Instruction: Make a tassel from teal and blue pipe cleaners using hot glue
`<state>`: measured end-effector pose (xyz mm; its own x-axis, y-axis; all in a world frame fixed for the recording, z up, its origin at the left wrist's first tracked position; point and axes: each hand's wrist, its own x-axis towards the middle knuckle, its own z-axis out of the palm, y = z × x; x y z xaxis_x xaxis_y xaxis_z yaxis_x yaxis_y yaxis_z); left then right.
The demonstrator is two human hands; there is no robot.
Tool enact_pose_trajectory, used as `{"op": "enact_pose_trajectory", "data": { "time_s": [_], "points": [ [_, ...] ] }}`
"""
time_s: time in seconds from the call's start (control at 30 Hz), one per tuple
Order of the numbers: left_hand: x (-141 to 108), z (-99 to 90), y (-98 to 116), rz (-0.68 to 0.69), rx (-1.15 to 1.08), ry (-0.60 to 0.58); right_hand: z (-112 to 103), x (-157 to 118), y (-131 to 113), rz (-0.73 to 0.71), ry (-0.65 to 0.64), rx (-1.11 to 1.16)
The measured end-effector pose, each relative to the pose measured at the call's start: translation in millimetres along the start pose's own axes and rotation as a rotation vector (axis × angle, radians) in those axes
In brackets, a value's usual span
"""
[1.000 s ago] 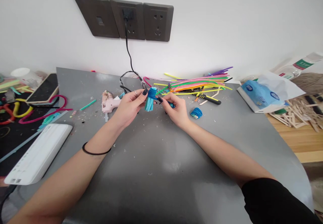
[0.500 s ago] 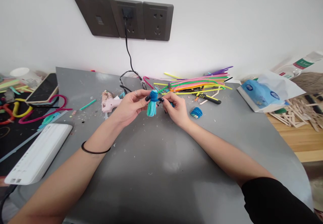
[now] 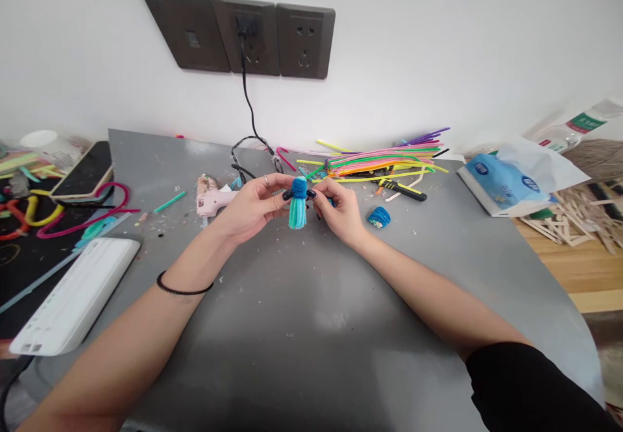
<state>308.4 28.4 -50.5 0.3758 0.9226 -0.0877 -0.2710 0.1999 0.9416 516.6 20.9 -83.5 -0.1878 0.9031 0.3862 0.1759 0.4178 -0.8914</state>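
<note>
A small fuzzy piece (image 3: 298, 205), dark blue on top with turquoise strands hanging below, is held upright over the grey table. My left hand (image 3: 257, 205) pinches its left side between thumb and fingers. From the right, the fingertips of my right hand (image 3: 341, 211) close against its blue upper part. A bit of blue shows between the curled fingers of my right hand. Another blue wound piece (image 3: 378, 216) lies on the table to the right of that hand.
Behind my hands lie a pipe cleaner bundle (image 3: 384, 159) and a yellow-black cutter (image 3: 403, 190). A pink glue gun (image 3: 211, 198) is at the left, near a white power strip (image 3: 75, 296). A tissue pack (image 3: 506, 179) and wooden sticks (image 3: 559, 224) are at the right.
The blue and turquoise piece has shifted slightly right and down and hangs straighter. Both hands stay nearly in place, with the left thumb moved a little.
</note>
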Motion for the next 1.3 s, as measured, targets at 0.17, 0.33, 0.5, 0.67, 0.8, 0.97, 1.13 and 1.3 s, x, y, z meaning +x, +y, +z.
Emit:
{"op": "enact_pose_trajectory", "data": {
  "time_s": [0.17, 0.33, 0.5, 0.67, 0.8, 0.97, 1.13, 1.3],
  "points": [
    [-1.5, 1.5, 1.3, -0.022, 0.031, -0.052, -0.6, -0.3, 1.2, -0.036, -0.022, -0.007],
    [-1.2, 2.6, 0.9, -0.034, 0.035, -0.062, -0.9, -0.1, 0.7, -0.001, -0.039, -0.020],
    [0.1, 1.5, -3.4, -0.022, 0.007, -0.041, -0.2, 0.7, -0.2, -0.007, -0.044, 0.002],
    [1.3, 1.5, -6.1, -0.021, 0.008, -0.016, -0.5, 1.0, 0.3, 0.016, -0.059, 0.000],
    [1.4, 2.2, -6.3, -0.012, 0.005, -0.010, -0.8, 1.3, 0.5, 0.023, -0.060, 0.003],
    [0.3, 1.8, -5.2, 0.006, 0.014, 0.005, -0.4, 1.0, 0.7, 0.021, -0.050, 0.010],
    [-0.1, 2.0, -1.6, 0.024, 0.001, 0.020, -0.3, 0.4, 1.1, 0.039, 0.048, -0.028],
    [1.0, 3.3, -1.1, 0.065, -0.007, 0.032, 0.0, 0.4, 1.5, 0.045, 0.077, -0.071]
  ]
}}
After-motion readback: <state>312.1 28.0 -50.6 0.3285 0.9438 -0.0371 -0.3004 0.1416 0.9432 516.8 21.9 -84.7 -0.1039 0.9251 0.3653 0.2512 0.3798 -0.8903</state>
